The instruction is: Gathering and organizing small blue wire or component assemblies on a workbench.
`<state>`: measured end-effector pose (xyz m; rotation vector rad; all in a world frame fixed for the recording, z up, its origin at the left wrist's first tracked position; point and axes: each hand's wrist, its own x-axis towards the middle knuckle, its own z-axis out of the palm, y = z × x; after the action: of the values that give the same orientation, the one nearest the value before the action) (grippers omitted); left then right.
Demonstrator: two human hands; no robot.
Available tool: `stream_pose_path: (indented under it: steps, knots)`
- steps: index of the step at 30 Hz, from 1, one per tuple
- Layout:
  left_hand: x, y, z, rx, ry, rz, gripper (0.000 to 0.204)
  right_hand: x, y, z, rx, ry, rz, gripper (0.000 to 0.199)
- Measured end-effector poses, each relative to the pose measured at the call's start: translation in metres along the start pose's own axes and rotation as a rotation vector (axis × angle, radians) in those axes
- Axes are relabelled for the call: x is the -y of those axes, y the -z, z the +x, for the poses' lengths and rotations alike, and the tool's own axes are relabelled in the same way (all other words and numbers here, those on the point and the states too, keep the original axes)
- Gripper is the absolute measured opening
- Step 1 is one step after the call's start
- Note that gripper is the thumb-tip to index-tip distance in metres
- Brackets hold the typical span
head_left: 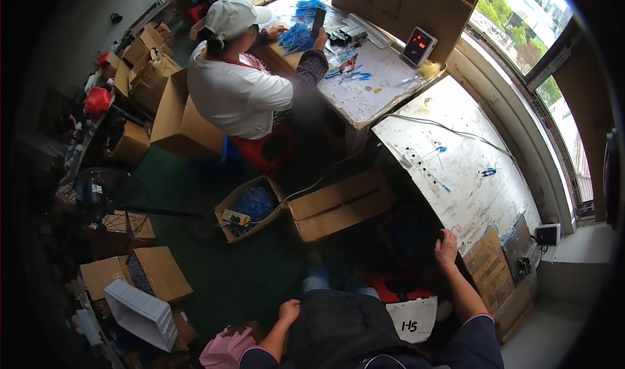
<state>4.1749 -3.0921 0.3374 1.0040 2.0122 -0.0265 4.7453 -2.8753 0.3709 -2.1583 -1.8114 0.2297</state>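
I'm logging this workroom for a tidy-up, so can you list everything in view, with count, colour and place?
White worktable: one, paint-worn, right, along the window.
Second worktable: one, white, top centre.
Blue cable ties: a heap, blue, on the second worktable.
Red-handled pliers: one, on the second worktable.
Small display unit: one, dark with red digits, at the second worktable's far edge.
Co-worker: one, white cap and top, seated at the second worktable.
Cardboard boxes: many, brown, on the floor centre and left.
White plastic bin: one, lower left.
Fan: one, dark, left.
Left hand: empty, on the person's lap.
Right hand: on the white worktable's near edge.
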Motion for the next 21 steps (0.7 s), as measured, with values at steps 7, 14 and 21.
stream_pose_path:
  steps: [7, 14, 21]
  knots:
    - [0.047, 0.025, -0.012, -0.05, 0.06, -0.175, 0.027, 0.11, -0.045, -0.239, 0.95, -0.258, 0.246, 0.047]
    - [0.131, 0.09, 0.013, -0.168, -0.052, -0.384, 0.028, 0.171, -0.053, -0.244, 1.036, -0.159, 0.233, 0.03]
    - [0.285, 0.139, 0.0, -0.297, 0.17, -0.596, 0.028, 0.293, -0.093, -0.204, 0.995, -0.13, 0.284, 0.028]
